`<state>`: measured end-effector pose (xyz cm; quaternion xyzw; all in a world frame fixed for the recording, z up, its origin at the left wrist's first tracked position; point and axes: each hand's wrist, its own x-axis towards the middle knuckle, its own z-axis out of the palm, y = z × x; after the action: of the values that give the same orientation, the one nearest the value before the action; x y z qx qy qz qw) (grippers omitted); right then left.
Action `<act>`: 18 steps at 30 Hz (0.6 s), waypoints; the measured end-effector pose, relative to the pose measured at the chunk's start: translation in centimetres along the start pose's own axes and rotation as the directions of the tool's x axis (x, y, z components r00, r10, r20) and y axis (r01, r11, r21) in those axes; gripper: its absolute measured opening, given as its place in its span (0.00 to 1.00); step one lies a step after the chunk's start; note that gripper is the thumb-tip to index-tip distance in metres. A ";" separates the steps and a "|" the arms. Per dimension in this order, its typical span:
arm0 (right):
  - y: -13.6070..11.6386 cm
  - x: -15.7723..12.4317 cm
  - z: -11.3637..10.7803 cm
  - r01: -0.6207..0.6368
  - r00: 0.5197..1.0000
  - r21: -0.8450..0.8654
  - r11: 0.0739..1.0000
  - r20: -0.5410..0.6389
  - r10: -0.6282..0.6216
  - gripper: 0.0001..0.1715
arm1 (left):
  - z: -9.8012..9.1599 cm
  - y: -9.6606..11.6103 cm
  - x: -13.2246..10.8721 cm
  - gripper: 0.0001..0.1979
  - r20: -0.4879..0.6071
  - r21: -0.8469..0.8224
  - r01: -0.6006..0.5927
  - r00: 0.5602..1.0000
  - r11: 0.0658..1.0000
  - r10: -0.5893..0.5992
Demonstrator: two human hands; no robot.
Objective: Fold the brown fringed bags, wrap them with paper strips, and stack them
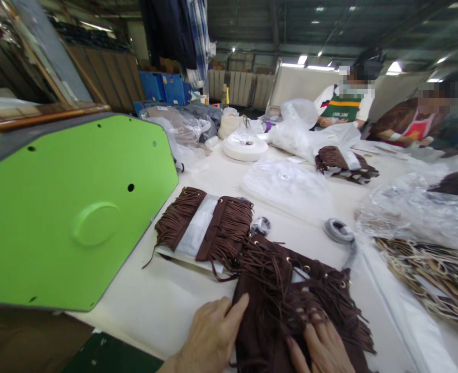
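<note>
A dark brown fringed fabric piece [260, 290] with metal eyelets lies on the white table in front of me. My left hand [211, 331] is at its left edge, thumb on the cloth and the other fingers curled, partly hidden. On the fringe rests my right hand [324, 339], fingers apart and pointing forward, with strands over the blurred fingertips. Just beyond is a stack of similar brown fringed pieces [231, 225], with a pale band [198, 225] across its middle.
A large green panel [131, 155] stands at left. Grey coiled strips [338, 230], a white tape roll [245, 146] and clear plastic bags [287, 189] lie on the table. Bundled cords [434, 285] are at right. Two people [345, 106] work across the table.
</note>
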<state>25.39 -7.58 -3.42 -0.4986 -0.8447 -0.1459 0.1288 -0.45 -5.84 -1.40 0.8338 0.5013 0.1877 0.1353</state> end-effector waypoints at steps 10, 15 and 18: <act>-0.9 0.6 1.1 -0.004 0.982 -0.025 1.000 -0.188 -0.001 0.21 | -4.2 7.1 6.8 0.20 -0.099 0.263 -0.210 0.965 0.942 0.243; -1.1 0.8 1.0 -0.022 0.986 -0.008 1.000 -0.166 0.020 0.32 | 0.9 5.2 6.6 0.32 0.020 0.193 -0.199 0.980 0.961 0.199; -1.4 1.6 0.1 -0.042 0.991 -0.027 0.999 -0.129 0.039 0.37 | 1.5 3.7 5.6 0.34 0.073 0.179 -0.157 0.987 0.971 0.146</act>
<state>23.43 -6.93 -3.09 -0.5071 -0.8221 -0.1875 0.1787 5.56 -2.62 -0.19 0.8838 0.4472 0.1253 0.0576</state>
